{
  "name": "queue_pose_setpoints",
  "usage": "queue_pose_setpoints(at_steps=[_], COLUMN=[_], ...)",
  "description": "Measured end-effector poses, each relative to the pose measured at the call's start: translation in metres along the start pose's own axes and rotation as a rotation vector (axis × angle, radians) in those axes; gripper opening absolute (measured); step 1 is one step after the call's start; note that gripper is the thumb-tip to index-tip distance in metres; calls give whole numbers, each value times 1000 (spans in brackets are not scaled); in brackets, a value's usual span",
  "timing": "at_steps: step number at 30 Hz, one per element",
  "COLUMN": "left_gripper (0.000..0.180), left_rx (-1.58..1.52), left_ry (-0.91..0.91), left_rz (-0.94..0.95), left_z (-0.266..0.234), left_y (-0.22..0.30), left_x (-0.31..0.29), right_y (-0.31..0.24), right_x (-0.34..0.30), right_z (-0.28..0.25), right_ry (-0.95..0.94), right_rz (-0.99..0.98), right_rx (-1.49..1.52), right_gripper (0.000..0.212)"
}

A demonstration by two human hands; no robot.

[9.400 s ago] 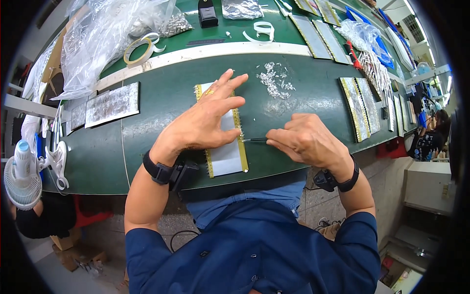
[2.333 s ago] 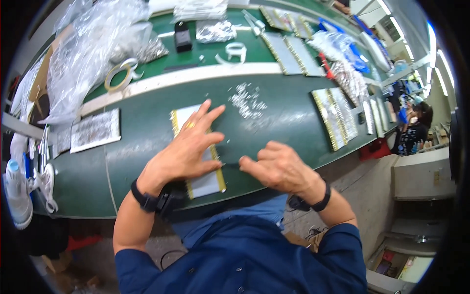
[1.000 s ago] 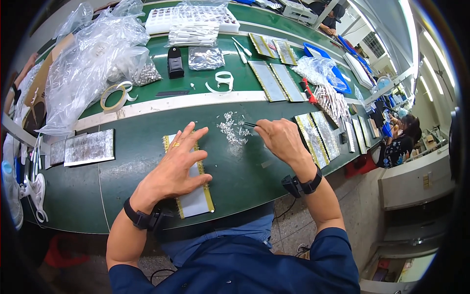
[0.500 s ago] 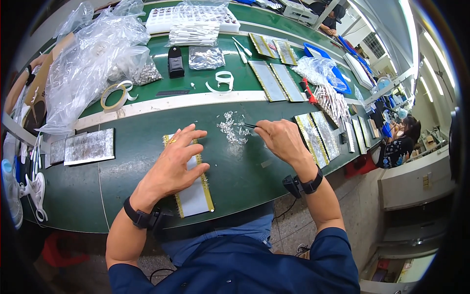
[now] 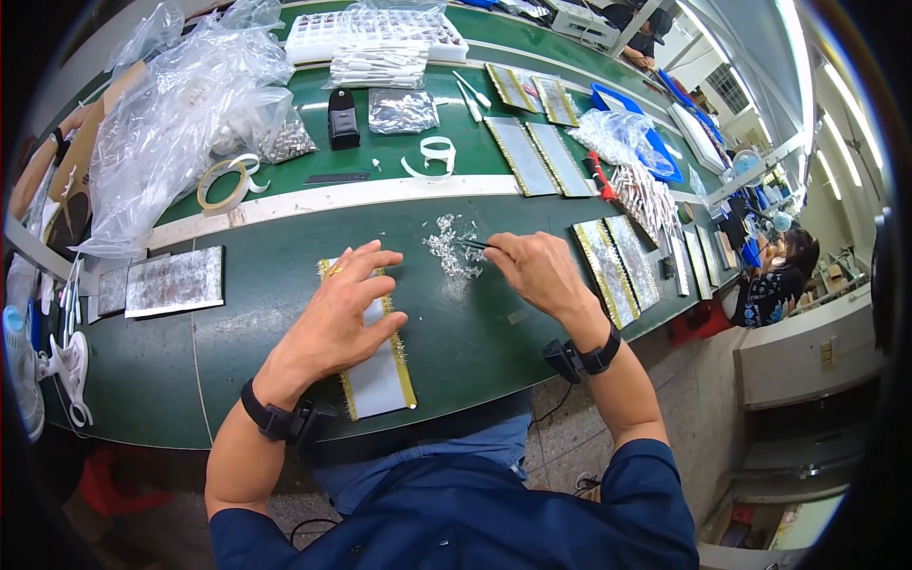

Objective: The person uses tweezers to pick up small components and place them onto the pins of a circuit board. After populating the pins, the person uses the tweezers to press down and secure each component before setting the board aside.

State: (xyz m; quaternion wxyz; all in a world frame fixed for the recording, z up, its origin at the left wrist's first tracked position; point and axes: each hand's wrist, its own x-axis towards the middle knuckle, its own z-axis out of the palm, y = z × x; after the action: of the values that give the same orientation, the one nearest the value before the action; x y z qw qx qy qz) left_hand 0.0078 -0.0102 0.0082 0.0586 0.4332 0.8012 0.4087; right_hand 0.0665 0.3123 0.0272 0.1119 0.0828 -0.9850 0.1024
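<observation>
In my right hand [image 5: 537, 271] I pinch a pair of dark tweezers [image 5: 472, 243], whose tips reach into a loose pile of tiny silvery-clear pieces [image 5: 448, 249] on the green table. My left hand [image 5: 347, 309] is spread over a flat grey plate [image 5: 378, 385] with yellow edge strips. Rows of small pins or parts line the plate's long sides. My left fingers cover its upper part, and the thumb points toward the pile. What single piece the tweezers touch is too small to tell.
Similar edged plates lie at the right [image 5: 617, 271] and farther back [image 5: 535, 157]. Two grey metal plates [image 5: 174, 282] lie at left. Behind are a tape roll [image 5: 223, 187], a plastic bag [image 5: 190, 114], a black pouch [image 5: 343, 121] and a blue tray [image 5: 655, 152]. Other people sit nearby.
My right hand has shifted slightly left, bringing the tweezer tips from the pile's right edge into it. My left hand stays nearly still over the plate.
</observation>
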Motion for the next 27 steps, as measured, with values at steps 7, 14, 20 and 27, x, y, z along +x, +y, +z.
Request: queue_pose_setpoints(at_steps=[7,14,20,27], left_gripper=[28,28,28,28], left_rx=[-8,6,20,26], left_ry=[6,8,12,8], left_rz=[0,10,9,9], left_z=[2,2,3,3], left_y=[-2,-3,-3,-3], left_x=[0,0,0,-1], right_y=[-3,-8,-10,-11], right_x=[-3,-7,-10,-8], right_z=[-14,-19,-19,-11], right_ry=[-59,-57,-49,-50], right_rz=[61,111,155,158], right_rx=[11,-8,-10,7], right_gripper=[21,22,22,22])
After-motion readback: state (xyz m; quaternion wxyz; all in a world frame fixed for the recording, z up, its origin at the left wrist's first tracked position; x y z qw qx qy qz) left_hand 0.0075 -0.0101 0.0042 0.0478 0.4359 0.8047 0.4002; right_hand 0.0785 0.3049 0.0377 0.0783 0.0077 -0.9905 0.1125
